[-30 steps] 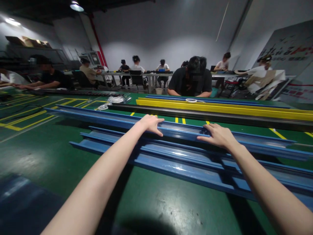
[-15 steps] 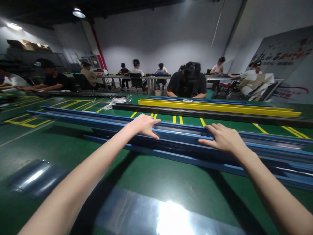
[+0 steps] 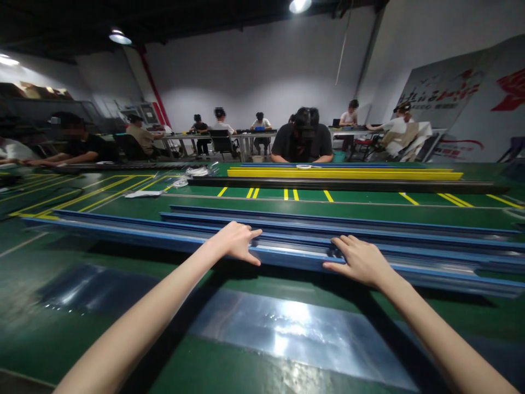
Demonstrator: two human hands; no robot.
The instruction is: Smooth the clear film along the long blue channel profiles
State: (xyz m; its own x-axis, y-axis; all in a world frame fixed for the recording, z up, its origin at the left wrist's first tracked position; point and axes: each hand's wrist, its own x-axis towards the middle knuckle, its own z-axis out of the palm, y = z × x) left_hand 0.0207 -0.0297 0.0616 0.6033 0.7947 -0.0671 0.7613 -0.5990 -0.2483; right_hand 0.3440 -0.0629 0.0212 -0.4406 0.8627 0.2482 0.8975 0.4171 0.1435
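Observation:
My left hand (image 3: 235, 241) grips a long blue channel-shaped profile (image 3: 293, 259) near its middle, with the thumb on the near side and the fingers over the top. Farther right, my right hand (image 3: 360, 259) is closed on the same profile in a similar way. A shadow lies under the profile, which looks raised off the green table (image 3: 164, 350). Just behind it lie more blue profiles (image 3: 394, 225), roughly parallel to it. On the near side, a strip of clear, shiny film (image 3: 295, 323) lies flat on the table.
Farther back are a black bar (image 3: 348, 185), a yellow profile (image 3: 344, 174) and a roll of tape (image 3: 304, 167). Wrapped white cables (image 3: 197, 173) lie left of them. A co-worker (image 3: 302, 137) leans over the table's far side; several people sit behind.
The blue profile in my hands has come nearer to me, away from the other blue profiles, which now show behind it. My view has turned slightly to the right.

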